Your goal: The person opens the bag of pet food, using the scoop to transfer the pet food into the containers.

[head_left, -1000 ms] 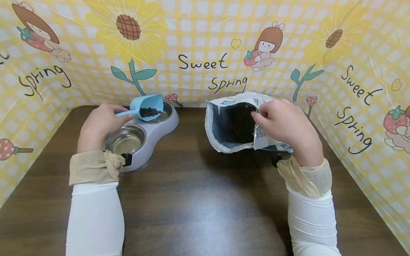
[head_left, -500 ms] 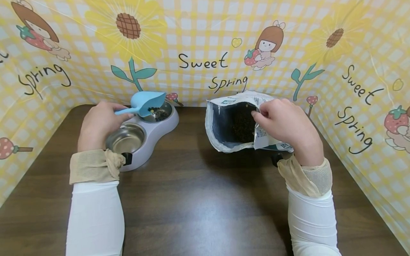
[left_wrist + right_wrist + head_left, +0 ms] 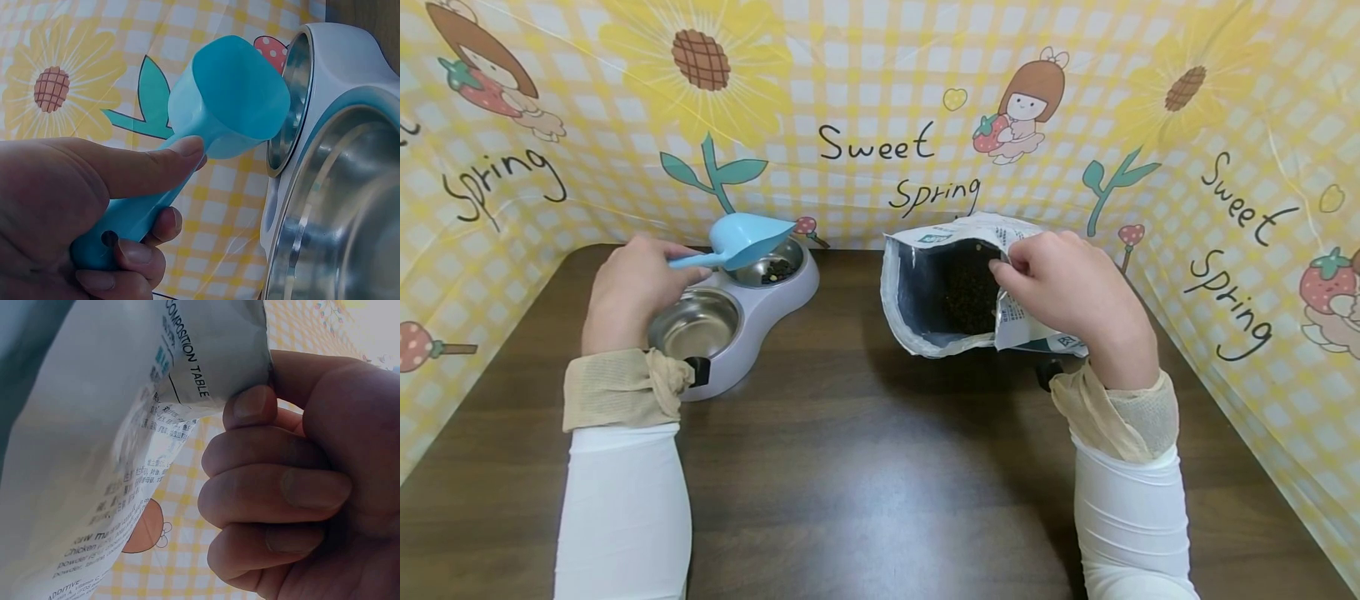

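Observation:
My left hand [image 3: 638, 287] grips the handle of a light-blue scoop [image 3: 747, 236]. In the left wrist view the scoop [image 3: 240, 94] is tipped sideways over the far bowl, and its inside shows no pellets. Dark kibble [image 3: 778, 271] lies in that far steel bowl of the double pet bowl [image 3: 767, 321]. The near steel bowl [image 3: 700, 329] holds nothing. My right hand [image 3: 1075, 292] pinches the rim of a white pet food bag [image 3: 898, 292] between thumb and forefinger, its other fingers curled. The bag's mouth faces left, with dark kibble [image 3: 970, 292] inside.
Behind the brown wooden table [image 3: 850, 467], and along both its sides, hangs a yellow checked cloth [image 3: 865, 100] with printed flowers and figures. The pet bowl stands at the back left, close to this cloth.
My left hand has turned the scoop over, and the kibble that was in it has dropped into the far bowl. My right hand and the bag have stayed in place.

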{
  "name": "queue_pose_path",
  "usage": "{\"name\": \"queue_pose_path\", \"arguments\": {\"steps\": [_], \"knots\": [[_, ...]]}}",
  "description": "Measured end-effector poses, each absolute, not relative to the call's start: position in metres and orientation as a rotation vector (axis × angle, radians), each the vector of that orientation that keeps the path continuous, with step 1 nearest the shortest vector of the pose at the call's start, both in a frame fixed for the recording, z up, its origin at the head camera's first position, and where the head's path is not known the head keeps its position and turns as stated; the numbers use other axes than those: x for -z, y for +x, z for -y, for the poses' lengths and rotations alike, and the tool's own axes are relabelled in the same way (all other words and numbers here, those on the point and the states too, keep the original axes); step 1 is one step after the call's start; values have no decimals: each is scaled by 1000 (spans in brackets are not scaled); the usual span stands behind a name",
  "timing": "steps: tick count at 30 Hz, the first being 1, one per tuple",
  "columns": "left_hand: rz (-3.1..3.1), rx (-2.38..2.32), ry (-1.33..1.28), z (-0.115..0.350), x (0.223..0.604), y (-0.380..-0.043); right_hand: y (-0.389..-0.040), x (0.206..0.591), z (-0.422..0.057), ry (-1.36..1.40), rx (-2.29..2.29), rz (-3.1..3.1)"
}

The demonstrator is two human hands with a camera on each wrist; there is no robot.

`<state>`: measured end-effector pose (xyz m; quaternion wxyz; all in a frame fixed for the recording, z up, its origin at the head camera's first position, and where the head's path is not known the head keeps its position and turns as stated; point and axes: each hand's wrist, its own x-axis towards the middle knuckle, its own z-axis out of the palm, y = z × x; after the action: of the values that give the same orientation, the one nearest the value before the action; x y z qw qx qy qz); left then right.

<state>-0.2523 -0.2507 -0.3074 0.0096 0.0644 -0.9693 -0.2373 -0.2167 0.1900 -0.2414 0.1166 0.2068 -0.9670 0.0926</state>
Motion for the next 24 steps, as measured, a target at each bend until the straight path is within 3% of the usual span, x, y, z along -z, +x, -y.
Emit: {"name": "queue_pose_path", "arguments": {"steps": [24], "knots": [[3007, 816, 120, 256, 291, -241, -217, 241, -189, 594, -284, 2851]]}}
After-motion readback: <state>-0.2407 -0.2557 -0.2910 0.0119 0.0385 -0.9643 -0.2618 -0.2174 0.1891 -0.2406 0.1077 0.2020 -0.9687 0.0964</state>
